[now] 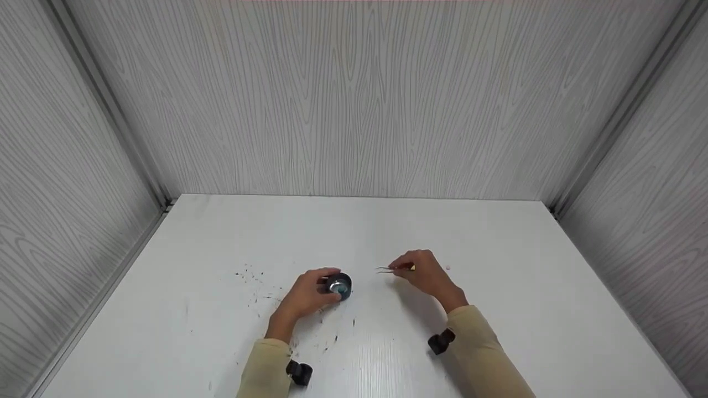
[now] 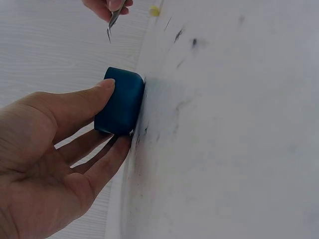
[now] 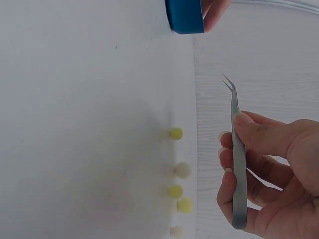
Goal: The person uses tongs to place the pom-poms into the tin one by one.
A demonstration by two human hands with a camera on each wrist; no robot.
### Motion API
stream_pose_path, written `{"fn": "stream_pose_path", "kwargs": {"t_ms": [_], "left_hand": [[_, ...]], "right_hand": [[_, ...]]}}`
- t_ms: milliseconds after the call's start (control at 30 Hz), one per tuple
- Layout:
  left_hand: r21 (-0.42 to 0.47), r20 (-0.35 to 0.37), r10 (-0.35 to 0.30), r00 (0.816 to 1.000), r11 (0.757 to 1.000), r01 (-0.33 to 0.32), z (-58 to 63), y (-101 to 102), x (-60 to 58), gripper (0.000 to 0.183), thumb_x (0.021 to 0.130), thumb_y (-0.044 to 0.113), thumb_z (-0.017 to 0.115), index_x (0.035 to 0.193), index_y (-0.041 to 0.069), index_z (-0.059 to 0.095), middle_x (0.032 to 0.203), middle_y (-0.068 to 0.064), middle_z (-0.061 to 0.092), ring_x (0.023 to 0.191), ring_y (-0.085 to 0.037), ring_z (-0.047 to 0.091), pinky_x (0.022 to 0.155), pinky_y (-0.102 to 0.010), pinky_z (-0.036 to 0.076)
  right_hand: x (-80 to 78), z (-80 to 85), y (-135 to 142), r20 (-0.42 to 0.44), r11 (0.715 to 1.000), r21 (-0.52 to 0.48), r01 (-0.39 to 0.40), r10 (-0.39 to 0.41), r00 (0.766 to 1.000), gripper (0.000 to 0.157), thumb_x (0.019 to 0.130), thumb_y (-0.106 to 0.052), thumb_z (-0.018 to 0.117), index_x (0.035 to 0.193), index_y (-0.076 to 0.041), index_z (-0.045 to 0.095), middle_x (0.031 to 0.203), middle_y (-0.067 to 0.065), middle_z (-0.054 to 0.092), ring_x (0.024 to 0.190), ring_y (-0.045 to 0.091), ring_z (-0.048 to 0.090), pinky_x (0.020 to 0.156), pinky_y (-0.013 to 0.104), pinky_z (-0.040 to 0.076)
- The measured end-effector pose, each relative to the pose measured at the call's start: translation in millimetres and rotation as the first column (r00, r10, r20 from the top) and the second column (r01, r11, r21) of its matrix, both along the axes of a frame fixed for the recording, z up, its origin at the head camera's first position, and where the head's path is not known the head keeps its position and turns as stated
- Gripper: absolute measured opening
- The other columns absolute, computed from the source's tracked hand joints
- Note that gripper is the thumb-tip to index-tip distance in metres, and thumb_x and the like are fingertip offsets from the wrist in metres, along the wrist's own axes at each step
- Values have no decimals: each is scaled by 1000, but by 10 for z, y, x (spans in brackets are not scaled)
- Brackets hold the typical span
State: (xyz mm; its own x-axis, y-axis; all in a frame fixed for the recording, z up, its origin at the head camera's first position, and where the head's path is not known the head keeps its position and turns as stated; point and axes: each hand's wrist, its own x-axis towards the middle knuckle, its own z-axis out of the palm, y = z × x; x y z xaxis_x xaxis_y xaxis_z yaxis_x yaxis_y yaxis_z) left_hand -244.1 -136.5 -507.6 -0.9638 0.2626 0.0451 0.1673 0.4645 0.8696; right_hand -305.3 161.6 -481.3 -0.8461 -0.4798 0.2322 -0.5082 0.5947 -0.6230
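My left hand (image 1: 308,291) grips a small blue cup (image 2: 122,102) by its side, thumb on the near wall and fingers round the opposite side. The cup stands on the white table (image 1: 221,232), and in the head view its shiny inside shows a teal patch. My right hand (image 1: 425,275) pinches a pair of curved metal tweezers (image 3: 239,174) between thumb and fingers, above the table. The two tips are slightly apart with nothing between them, and they point left toward the cup.
Several small balls lie near my right hand, among them a yellow ball (image 3: 175,133) and a whitish ball (image 3: 183,170). A pinkish speck (image 1: 448,267) sits to that hand's right. Dark smudges (image 1: 251,276) mark the table around my left hand. Grey wood-grain panels (image 1: 354,99) enclose the table.
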Motion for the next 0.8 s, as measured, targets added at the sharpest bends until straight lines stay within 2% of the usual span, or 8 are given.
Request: {"fn": "stream_pose_path", "kwargs": {"t_ms": [100,500,800], "left_hand": [[2,-11,-12,1000,1000,12,-10,-4,8,56,90,6,77,142,-1,58,141,-29,59,128,-46,62,108,-56,51],[-36,-29,3,1000,999,-4,-2,-3,14,55,89,8,78,141,0,60,141,-28,60,127,-46,62,109,-58,49],[-16,-30,-11,999,1000,11,9,-14,7,55,90,6,77,141,-1,59,141,-29,59,127,-46,62,108,-57,51]], "right_hand": [[-18,-25,92,-15,1000,4,7,-7,1000,16,90,0,76,103,-6,82,97,8,79,88,19,71,77,27,57],[-79,-45,349,-54,998,43,39,-37,998,15,89,2,75,101,-3,82,98,11,80,88,22,72,76,29,58],[-104,-53,445,-24,993,73,93,-91,996,15,89,2,75,100,-5,83,99,10,80,86,17,67,76,27,53]]}}
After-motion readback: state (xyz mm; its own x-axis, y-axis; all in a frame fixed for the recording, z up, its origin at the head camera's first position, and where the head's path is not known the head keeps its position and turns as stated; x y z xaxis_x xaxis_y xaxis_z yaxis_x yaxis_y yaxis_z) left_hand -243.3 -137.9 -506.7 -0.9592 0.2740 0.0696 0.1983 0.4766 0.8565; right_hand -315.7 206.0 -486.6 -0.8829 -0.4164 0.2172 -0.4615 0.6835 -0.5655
